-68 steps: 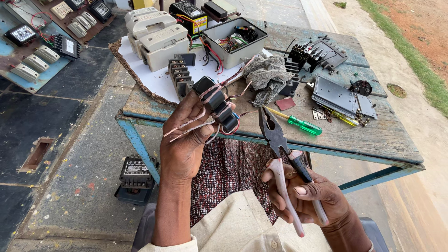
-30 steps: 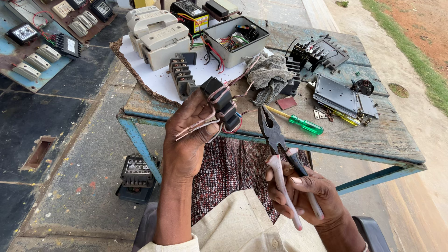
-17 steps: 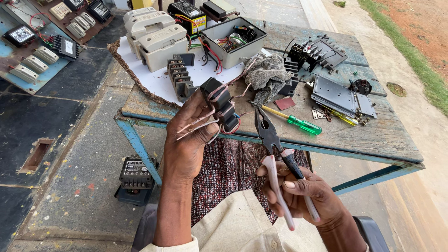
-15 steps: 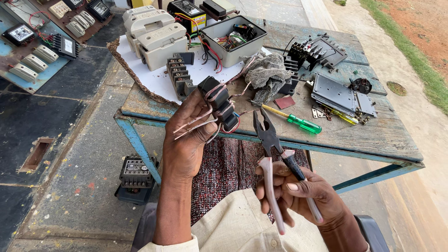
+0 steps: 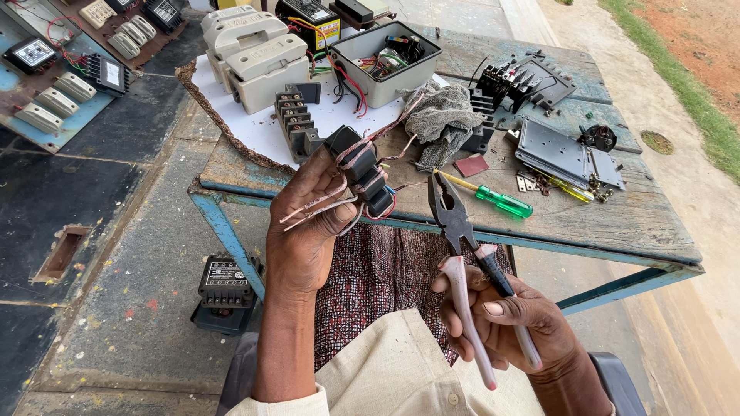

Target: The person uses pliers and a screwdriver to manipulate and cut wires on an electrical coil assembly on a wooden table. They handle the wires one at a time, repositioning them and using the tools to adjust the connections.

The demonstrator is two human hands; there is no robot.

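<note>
My left hand grips a black electrical component with several bare copper wires sticking out of it, held up over the near edge of the wooden table. My right hand holds a pair of pliers by their worn pale handles, jaws pointing up and slightly apart, just right of the component and not touching it.
On the table lie a green-handled screwdriver, a grey rag, a grey box with wires, beige switch housings, a black terminal block and metal parts. A black device sits on the floor under the table.
My right hand with the pliers has dropped slightly and shifted left, closer to the component, and the handles have spread a little. My left hand has stayed in place.
</note>
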